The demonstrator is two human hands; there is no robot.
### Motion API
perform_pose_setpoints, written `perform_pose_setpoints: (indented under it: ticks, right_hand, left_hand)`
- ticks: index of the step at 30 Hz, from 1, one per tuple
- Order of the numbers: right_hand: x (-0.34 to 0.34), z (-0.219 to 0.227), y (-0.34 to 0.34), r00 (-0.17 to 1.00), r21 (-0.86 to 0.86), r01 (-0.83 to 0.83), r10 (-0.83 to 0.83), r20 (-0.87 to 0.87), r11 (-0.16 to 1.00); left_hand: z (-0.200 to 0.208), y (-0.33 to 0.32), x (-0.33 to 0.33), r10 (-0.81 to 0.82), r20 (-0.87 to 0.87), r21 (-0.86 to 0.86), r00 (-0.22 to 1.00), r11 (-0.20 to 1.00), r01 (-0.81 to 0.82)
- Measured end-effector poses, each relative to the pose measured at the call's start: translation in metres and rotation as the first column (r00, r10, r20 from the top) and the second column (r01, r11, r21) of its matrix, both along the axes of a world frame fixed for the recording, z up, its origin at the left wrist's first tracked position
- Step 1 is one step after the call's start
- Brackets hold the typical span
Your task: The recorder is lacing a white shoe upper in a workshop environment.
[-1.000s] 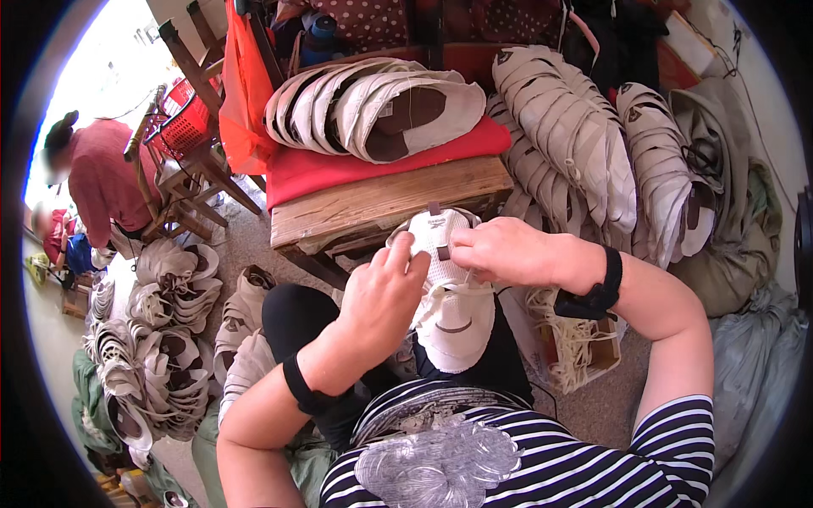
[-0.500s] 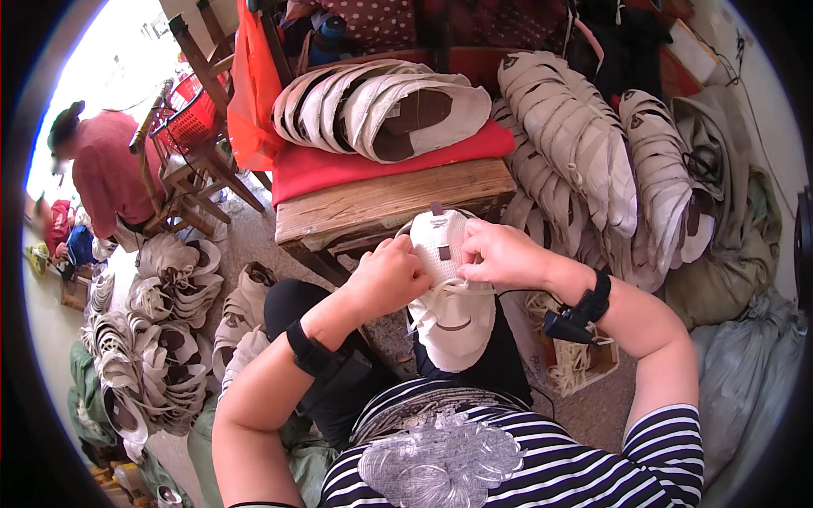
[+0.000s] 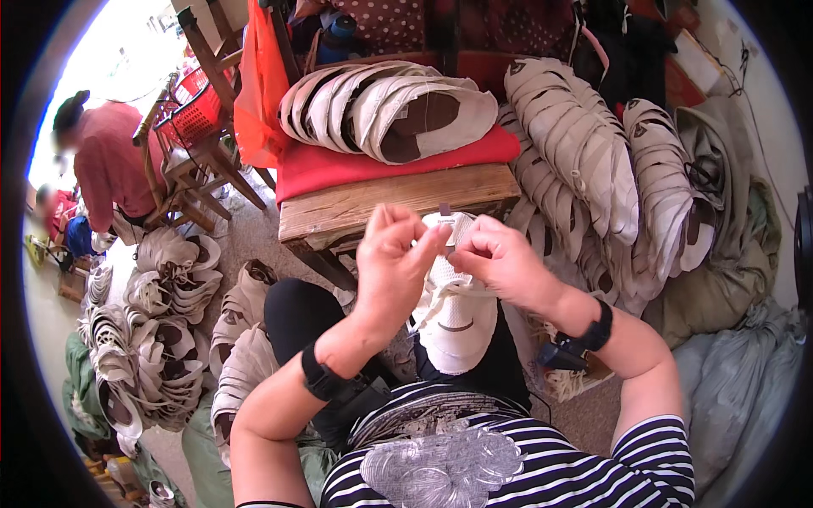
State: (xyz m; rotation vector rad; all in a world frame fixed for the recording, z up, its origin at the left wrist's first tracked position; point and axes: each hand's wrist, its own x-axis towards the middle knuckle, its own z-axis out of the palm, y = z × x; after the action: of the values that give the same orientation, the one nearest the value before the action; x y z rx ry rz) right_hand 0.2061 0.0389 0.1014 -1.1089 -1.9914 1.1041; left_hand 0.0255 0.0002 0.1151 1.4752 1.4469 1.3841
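Note:
A white shoe upper lies over my lap, its toe toward me and its tongue pointing away. White shoelace crosses its front in loose loops. My left hand is lifted at the tongue's left side, fingers curled and thumb reaching toward the tongue; what its fingertips hold, if anything, is too small to make out. On the other side, my right hand pinches thumb and forefinger together over the tongue, seemingly on the lace, though the fingers cover most of it.
Stacked shoe uppers rest on a red cloth over a wooden bench. More uppers are piled right, others on the floor left. A box of laces stands by my right arm. Another person sits far left.
My left hand has risen off the shoe's side, its fingers now above the tongue. The right hand has shifted slightly, its pinch closer to the tongue's middle.

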Motion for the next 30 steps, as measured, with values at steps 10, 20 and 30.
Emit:
perform_pose_setpoints:
  ticks: [10, 20, 30]
  right_hand:
    - [-0.015, 0.067, 0.000, 0.852, -0.542, -0.416, 0.103, -0.514, 0.730]
    - [0.036, 0.212, 0.057, 0.535, 0.232, 0.037, 0.177, -0.826, 0.972]
    - [0.029, 0.036, -0.010, 0.852, 0.296, -0.378, 0.204, 0.483, 0.877]
  left_hand:
    - [0.004, 0.041, -0.010, -0.215, 0.265, -0.043, 0.940, 0.971, 0.234]
    - [0.017, 0.006, -0.009, -0.746, 0.213, -0.316, 0.631, 0.558, 0.767]
    - [0.046, 0.011, -0.016, -0.530, 0.384, -0.032, 0.756, 0.811, 0.585]
